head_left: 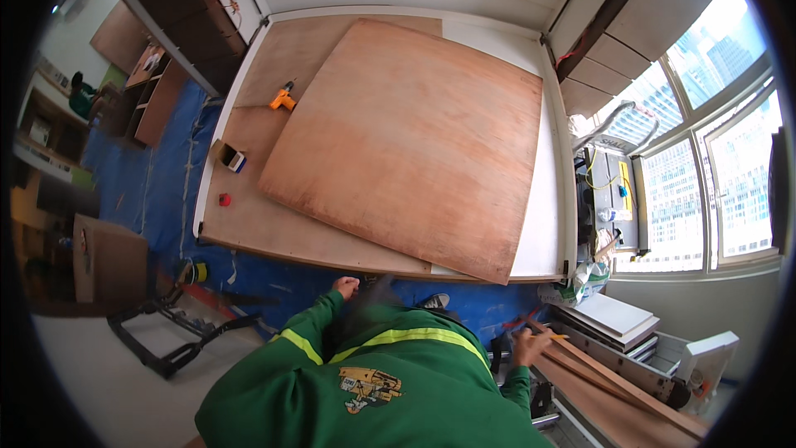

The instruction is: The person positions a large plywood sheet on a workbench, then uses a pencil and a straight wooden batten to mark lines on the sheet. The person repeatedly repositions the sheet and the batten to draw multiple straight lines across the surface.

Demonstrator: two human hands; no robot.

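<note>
My left hand [346, 286] is held in front of my body, just off the near edge of the platform, with its fingers curled; whatever may be inside them is hidden. Down at the right, my right hand [528, 348] is closed, and a thin yellow stick that looks like a pencil [560, 336] pokes out of it. It is beside long brown wooden strips [618, 377]. A large plywood sheet [406, 141] lies askew on the white-rimmed platform [543, 236], its near corner overhanging the edge.
An orange drill [283, 99], a small open box [230, 157] and a red tape-measure-like item [225, 199] lie left of the sheet. Blue sheeting [170, 187] covers the floor. A black frame [170, 340] stands at lower left, white panels [605, 315] at right, beneath windows [663, 191].
</note>
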